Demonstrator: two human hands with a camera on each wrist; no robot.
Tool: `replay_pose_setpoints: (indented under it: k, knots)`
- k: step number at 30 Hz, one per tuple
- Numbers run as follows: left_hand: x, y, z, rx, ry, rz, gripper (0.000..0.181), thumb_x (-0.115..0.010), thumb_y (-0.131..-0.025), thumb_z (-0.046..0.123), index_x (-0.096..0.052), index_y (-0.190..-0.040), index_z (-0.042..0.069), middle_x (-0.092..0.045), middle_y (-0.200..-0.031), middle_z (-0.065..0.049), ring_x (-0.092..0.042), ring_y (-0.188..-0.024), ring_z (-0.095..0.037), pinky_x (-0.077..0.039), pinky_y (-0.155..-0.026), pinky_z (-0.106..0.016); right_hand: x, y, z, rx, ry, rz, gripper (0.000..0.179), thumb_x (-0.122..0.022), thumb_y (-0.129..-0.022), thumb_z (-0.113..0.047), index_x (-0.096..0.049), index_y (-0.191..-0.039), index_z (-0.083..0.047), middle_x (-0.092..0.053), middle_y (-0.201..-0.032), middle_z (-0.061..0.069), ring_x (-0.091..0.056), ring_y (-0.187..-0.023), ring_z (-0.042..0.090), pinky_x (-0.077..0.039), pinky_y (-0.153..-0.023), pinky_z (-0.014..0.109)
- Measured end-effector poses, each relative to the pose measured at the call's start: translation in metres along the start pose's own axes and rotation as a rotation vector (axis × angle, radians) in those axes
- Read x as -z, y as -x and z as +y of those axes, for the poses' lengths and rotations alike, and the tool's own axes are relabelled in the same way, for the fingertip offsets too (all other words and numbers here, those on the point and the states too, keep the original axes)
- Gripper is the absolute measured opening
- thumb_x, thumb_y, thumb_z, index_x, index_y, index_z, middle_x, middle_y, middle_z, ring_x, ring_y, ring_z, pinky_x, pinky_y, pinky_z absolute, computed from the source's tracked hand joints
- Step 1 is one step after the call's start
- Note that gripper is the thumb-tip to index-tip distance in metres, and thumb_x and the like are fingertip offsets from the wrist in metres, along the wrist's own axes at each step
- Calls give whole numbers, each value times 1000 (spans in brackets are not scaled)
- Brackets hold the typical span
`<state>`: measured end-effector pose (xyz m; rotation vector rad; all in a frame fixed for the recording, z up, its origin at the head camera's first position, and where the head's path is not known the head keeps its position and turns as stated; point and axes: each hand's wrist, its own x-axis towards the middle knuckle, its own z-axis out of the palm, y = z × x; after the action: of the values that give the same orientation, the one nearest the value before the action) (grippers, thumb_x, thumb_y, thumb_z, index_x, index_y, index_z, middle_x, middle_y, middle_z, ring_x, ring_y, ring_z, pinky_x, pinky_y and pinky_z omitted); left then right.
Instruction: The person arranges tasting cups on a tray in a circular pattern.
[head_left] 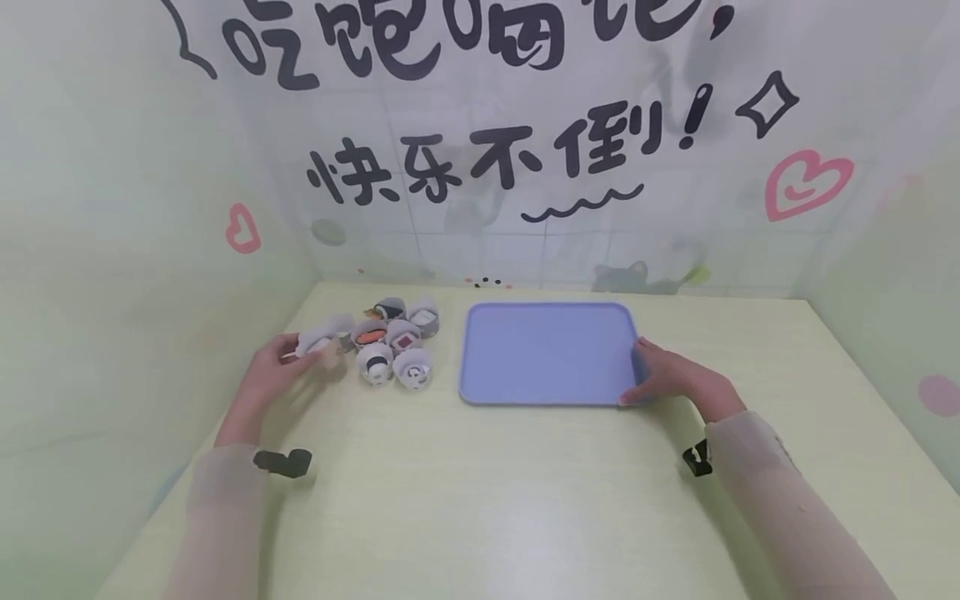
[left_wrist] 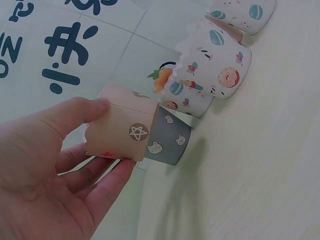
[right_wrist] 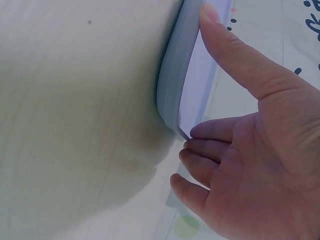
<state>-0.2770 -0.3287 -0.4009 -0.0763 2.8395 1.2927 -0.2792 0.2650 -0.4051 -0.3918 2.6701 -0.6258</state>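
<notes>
In the left wrist view, my left hand [head_left: 270, 373] pinches a small beige paper cup [left_wrist: 120, 127] with a star print, thumb on the top side and fingers beneath. A grey cup with bear faces [left_wrist: 170, 137] stands right beyond it. To its right are several white printed cups [head_left: 415, 368], some with sushi-like pieces [head_left: 371, 335] inside. My right hand [head_left: 675, 377] holds the right end of a blue rectangular tray [head_left: 547, 354], with thumb and fingertips spread about its near right corner. The tray's floor is bare.
A pale wood table [head_left: 480, 492] lies under everything. White sheeting with large dark lettering [head_left: 502, 158] stands behind it, and pale green side walls [head_left: 135, 250] close in on left and right. The cups cluster at the back left, left of the tray.
</notes>
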Motion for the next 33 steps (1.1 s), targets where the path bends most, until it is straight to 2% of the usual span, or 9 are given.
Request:
replay_pose_setpoints:
  k: [8,13,18,26,33]
  knots:
    - [0,-6,17,-51,-10,34,73,-58,-100,39,-34,-148,-11,-42,-149,-34,-47,-133,-49,-47,-106,-51,2,1,-1,-5,32,12,117,-85,-77,-36,-12,-147,24,-11,-154,45,-14,-145,57,-18,-121,62]
    - [-1,-7,33,-81,-4,48,68,-59,-100,36,-37,-146,-10,-43,-148,-34,-49,-132,-49,-45,-108,-56,2,2,-3,-13,21,-8,119,-84,-77,-38,-10,-147,24,-9,-155,45,-12,-146,56,-17,-122,62]
    - [-5,-10,46,-87,18,27,69,-59,-100,36,-36,-147,-9,-43,-148,-33,-47,-134,-49,-42,-111,-58,3,0,-4,-19,40,-12,120,-85,-77,-40,-10,-147,23,-9,-155,44,-13,-146,56,-18,-122,62]
    - [-21,-17,66,-107,51,-4,68,-60,-99,35,-37,-148,-5,-44,-149,-29,-47,-136,-46,-41,-113,-57,2,-2,-3,-27,75,-14,119,-85,-77,-41,-13,-147,24,-12,-154,44,-15,-146,56,-20,-122,61]
    - [-40,-29,80,-133,85,-47,64,-61,-100,31,-38,-148,-4,-46,-148,-28,-48,-136,-44,-45,-110,-53,1,-6,-2,-46,78,-20,121,-84,-76,-42,-12,-147,23,-12,-155,43,-15,-147,54,-20,-122,60]
